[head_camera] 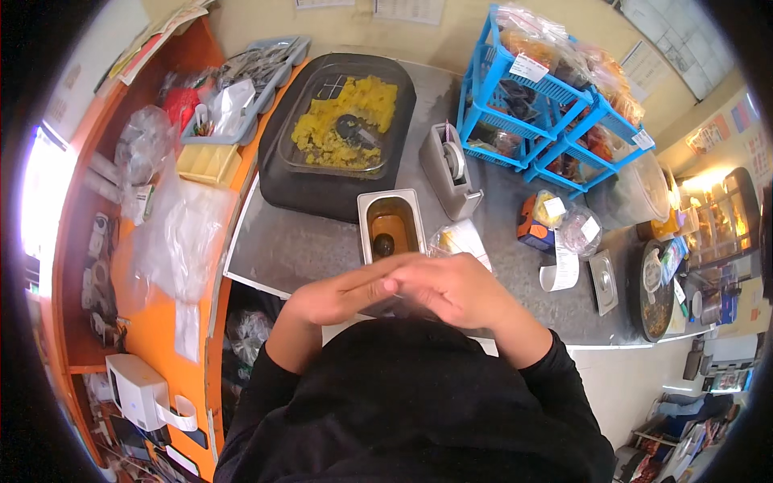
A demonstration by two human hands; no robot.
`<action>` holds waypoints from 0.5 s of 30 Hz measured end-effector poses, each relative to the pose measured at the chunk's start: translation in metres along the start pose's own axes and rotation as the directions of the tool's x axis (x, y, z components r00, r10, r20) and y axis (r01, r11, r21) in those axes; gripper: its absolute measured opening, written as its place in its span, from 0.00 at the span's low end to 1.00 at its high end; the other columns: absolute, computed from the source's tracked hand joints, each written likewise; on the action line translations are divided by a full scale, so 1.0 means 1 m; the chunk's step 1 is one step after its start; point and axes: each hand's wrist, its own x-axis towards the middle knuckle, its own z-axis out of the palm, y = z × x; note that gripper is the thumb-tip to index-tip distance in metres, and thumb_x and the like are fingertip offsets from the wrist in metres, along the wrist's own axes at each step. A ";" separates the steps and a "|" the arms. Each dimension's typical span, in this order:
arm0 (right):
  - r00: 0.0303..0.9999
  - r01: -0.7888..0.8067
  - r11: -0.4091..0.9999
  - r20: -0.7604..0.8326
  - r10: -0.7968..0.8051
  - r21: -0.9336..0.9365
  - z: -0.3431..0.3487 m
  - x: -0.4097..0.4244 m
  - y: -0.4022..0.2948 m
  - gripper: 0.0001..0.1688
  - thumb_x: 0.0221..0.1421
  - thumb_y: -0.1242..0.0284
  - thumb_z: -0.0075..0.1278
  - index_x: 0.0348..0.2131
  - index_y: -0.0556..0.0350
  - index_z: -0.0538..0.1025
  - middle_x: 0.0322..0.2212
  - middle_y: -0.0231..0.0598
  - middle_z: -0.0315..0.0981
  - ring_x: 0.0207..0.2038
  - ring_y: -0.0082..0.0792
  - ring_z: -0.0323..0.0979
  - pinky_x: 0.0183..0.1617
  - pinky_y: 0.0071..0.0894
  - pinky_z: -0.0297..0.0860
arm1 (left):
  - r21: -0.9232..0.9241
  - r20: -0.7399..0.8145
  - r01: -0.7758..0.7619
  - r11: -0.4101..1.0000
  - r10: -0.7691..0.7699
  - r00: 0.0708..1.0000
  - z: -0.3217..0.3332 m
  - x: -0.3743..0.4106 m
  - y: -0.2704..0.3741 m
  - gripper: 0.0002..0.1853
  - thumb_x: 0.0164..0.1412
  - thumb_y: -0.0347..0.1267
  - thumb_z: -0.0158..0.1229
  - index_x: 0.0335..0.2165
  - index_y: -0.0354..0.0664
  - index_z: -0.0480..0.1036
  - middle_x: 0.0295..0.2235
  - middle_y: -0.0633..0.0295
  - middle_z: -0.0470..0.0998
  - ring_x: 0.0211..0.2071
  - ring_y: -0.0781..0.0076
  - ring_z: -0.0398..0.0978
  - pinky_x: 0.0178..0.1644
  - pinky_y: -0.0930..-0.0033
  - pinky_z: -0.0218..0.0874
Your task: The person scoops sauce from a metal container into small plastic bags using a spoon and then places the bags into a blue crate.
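My left hand (344, 296) and my right hand (456, 290) meet before my body at the counter's near edge, their fingers overlapping. Something clear, perhaps plastic, shows in part below them; whether either hand grips it is hidden. Just beyond my fingers stands a steel food pan (421, 211) of brown liquid, with a dark round ladle bowl (383, 244) in it. Right of the pan lies a small clear plastic bag (462, 241) with a white paper or label. Farther off, a clear tray (290, 160) of crumbly yellow food (362, 115) holds a dark spoon (350, 128).
A grey tape dispenser (450, 172) stands behind the small bag. Blue stacked baskets (525, 115) hold bagged food at the back right. A paper receipt (564, 268), steel lid (603, 282) and dark round pan (655, 314) lie rightward. Plastic bags (187, 241) and a label printer (139, 389) occupy the orange shelf leftward.
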 end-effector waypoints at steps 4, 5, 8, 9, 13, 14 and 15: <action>0.999 -0.028 0.996 -0.036 0.025 -0.082 0.006 0.004 0.035 0.21 0.44 0.80 0.48 0.41 0.43 0.74 0.40 0.41 0.67 0.42 0.47 0.67 0.43 0.37 0.65 | -0.032 -0.235 -0.176 0.984 0.164 0.958 -0.017 -0.018 -0.006 0.35 0.65 0.46 0.41 0.60 0.32 0.45 0.51 0.53 0.62 0.52 0.63 0.61 0.59 0.61 0.48; 0.999 -0.037 0.986 -0.023 0.034 -0.162 0.009 0.004 0.044 0.23 0.43 0.81 0.48 0.41 0.43 0.74 0.42 0.41 0.66 0.44 0.48 0.66 0.45 0.36 0.65 | -0.053 -0.327 -0.238 0.970 0.208 0.922 -0.017 -0.021 -0.004 0.36 0.65 0.47 0.41 0.60 0.33 0.45 0.51 0.54 0.62 0.52 0.63 0.62 0.59 0.61 0.48; 0.993 0.120 0.926 0.060 -0.106 -0.358 0.040 -0.003 0.050 0.25 0.40 0.83 0.48 0.40 0.39 0.75 0.48 0.41 0.61 0.47 0.48 0.64 0.49 0.39 0.63 | 0.113 -0.607 -0.308 0.945 0.311 0.731 -0.028 -0.026 -0.015 0.41 0.62 0.52 0.43 0.59 0.31 0.47 0.45 0.56 0.64 0.43 0.69 0.68 0.49 0.62 0.62; 0.986 0.168 0.904 0.089 -0.144 -0.392 0.047 -0.003 0.050 0.25 0.40 0.83 0.48 0.39 0.39 0.76 0.49 0.41 0.61 0.47 0.48 0.64 0.50 0.40 0.62 | 0.149 -0.661 -0.324 0.934 0.338 0.670 -0.032 -0.027 -0.015 0.41 0.61 0.54 0.43 0.59 0.32 0.47 0.44 0.57 0.65 0.41 0.70 0.68 0.48 0.63 0.63; 0.999 0.052 0.966 0.014 -0.050 -0.253 0.051 0.007 0.076 0.21 0.37 0.84 0.51 0.35 0.48 0.77 0.43 0.39 0.70 0.46 0.40 0.68 0.50 0.38 0.64 | 0.143 -0.753 -0.278 0.950 0.287 0.592 -0.028 -0.029 -0.013 0.33 0.65 0.49 0.37 0.58 0.35 0.49 0.42 0.58 0.62 0.37 0.74 0.64 0.45 0.69 0.61; 0.995 0.054 0.982 -0.076 -0.068 -0.179 0.049 0.011 0.083 0.21 0.36 0.85 0.50 0.34 0.50 0.77 0.40 0.39 0.72 0.45 0.41 0.69 0.49 0.38 0.65 | 0.141 -0.741 -0.305 0.942 0.305 0.598 -0.028 -0.030 -0.016 0.32 0.65 0.48 0.37 0.58 0.35 0.49 0.43 0.58 0.62 0.37 0.74 0.64 0.45 0.68 0.61; 0.983 0.062 0.992 -0.168 -0.079 -0.106 0.047 0.015 0.089 0.21 0.35 0.86 0.50 0.34 0.52 0.76 0.38 0.39 0.73 0.43 0.41 0.70 0.48 0.38 0.66 | 0.139 -0.727 -0.332 0.933 0.324 0.605 -0.030 -0.032 -0.021 0.32 0.65 0.47 0.37 0.58 0.35 0.49 0.43 0.58 0.62 0.37 0.74 0.63 0.45 0.68 0.61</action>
